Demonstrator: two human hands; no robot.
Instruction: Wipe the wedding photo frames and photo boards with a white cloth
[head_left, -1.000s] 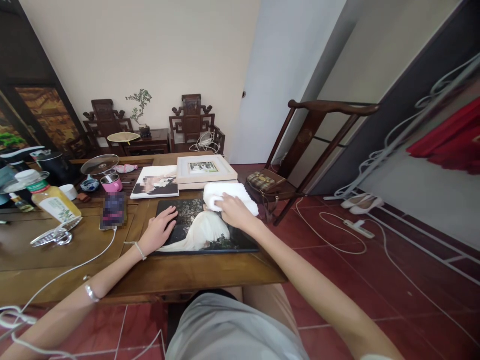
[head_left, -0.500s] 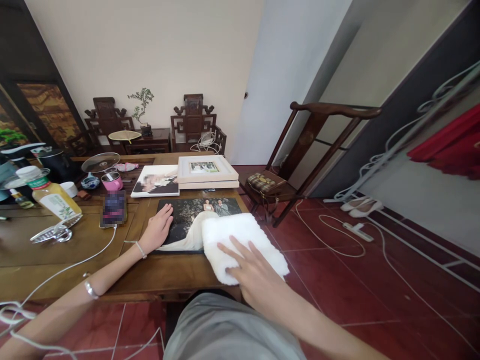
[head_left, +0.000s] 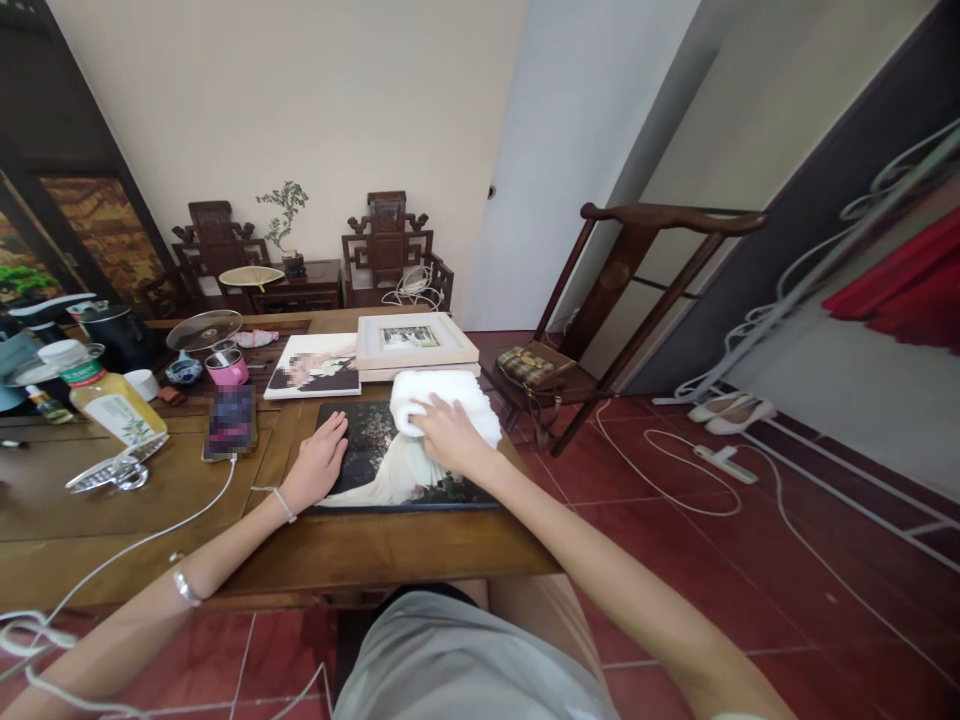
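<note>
A dark photo print of a figure in a white dress lies flat on the wooden table. My left hand rests open and flat on the print's left edge. My right hand presses a folded white cloth against the print's far right part, fingers curled over the cloth. Behind the print lie a second photo print and a white framed picture.
A phone with a white cable, a pink cup, a juice bottle, a small fan and a kettle crowd the table's left. A wooden chair holding a bag stands to the right. Cables and white shoes lie on the red tile floor.
My right hand pulled the cloth toward me down to the print's near right corner, then pushed it back up to the far right part. My left hand stayed put.
</note>
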